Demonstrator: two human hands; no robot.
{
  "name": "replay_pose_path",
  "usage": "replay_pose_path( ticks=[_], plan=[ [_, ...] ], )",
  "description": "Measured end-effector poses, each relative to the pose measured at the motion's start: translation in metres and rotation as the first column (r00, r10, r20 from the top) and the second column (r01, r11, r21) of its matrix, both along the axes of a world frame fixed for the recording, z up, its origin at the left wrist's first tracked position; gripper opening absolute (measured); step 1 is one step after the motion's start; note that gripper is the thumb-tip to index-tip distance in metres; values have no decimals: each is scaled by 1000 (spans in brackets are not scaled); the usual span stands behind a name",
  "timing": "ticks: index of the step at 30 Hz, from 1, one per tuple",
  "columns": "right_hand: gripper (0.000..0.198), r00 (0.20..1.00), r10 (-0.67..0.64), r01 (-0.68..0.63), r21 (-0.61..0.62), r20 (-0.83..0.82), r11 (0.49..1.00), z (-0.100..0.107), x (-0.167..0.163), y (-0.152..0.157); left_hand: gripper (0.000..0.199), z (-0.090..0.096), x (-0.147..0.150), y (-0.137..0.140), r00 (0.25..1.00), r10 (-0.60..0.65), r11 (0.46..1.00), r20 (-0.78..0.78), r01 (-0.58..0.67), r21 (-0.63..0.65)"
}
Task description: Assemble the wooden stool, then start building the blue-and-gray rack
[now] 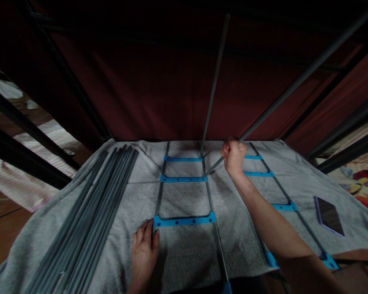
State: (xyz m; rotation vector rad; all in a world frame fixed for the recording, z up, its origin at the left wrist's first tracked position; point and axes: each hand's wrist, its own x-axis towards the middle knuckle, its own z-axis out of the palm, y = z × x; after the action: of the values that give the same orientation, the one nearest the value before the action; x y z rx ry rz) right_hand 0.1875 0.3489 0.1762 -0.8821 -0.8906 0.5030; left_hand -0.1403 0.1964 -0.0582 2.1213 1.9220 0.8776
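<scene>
My right hand [234, 155] is closed around a long grey rod [272, 107], which slants up to the right. Its lower end meets the right end of a blue crosspiece [184, 179] on the nearer frame. Another thin grey rod [215, 81] stands tilted upward from the right end of a farther blue crosspiece [183, 159]. My left hand [144, 250] rests at the left end of the nearest blue crosspiece [184, 221], fingers against its corner; whether they grip the side rod there is hidden. Grey rods run along both sides of these crosspieces.
A bundle of grey rods [92, 216] lies on the grey blanket [184, 200] to the left. A second frame with blue crosspieces [283, 207] lies partly under my right arm. A phone [328, 216] lies at right. Dark bars and a dark red cloth [159, 98] stand behind.
</scene>
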Motion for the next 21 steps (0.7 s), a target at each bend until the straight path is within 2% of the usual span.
replay_pose_path(
  ticks=[12,16,19,21],
  plan=[
    [41,997,71,-72,-27,-27,997,4,-6,1,47,-3,-2,1,1000,-10,999,-12,10,-32],
    [43,980,201,-201,-14,8,980,6,-8,6,46,-6,-5,2,1000,-19,999,0,19,-27],
    [46,938,344,-343,-15,52,939,7,-10,6,46,-8,-5,3,1000,-22,999,1,22,-28],
    [46,918,392,-392,-10,57,920,7,-11,5,46,-8,-5,3,1000,-18,1000,-5,18,-22]
  ],
)
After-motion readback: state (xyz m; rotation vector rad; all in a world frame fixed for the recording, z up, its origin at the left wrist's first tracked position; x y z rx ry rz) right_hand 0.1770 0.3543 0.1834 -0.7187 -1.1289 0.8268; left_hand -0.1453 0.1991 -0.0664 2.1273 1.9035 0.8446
